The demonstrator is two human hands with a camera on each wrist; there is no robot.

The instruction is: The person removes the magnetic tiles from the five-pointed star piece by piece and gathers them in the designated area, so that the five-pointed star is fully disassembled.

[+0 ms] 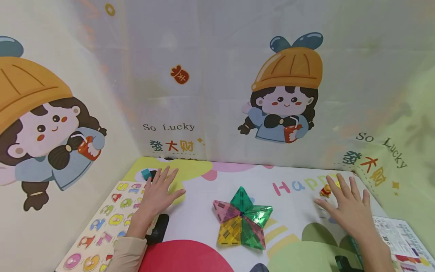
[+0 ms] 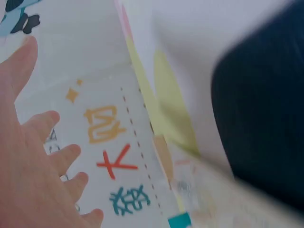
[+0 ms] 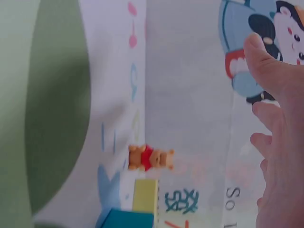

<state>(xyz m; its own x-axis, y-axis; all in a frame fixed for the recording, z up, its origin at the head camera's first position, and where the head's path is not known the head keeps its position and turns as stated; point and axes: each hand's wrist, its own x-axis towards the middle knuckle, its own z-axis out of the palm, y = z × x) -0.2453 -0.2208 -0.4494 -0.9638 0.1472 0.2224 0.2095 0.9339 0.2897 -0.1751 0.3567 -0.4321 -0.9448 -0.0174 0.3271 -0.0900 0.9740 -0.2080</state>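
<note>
Hovering, grip spread and empty, the left hand (image 1: 158, 197) and right hand (image 1: 350, 211) flank a tile star (image 1: 242, 219) seemingly complete, nothing left to add, though glare leaves some doubt.

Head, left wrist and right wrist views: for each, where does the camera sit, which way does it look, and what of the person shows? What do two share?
Head: on the head, facing forward and down at the tile star; left hand, right hand and left sleeve show.
Left wrist: on that wrist, looking past the left hand towards the printed backdrop.
Right wrist: on that wrist, looking past the right hand at the bear figurine and backdrop.
Shared: head and right wrist both show the bear figurine.
</note>
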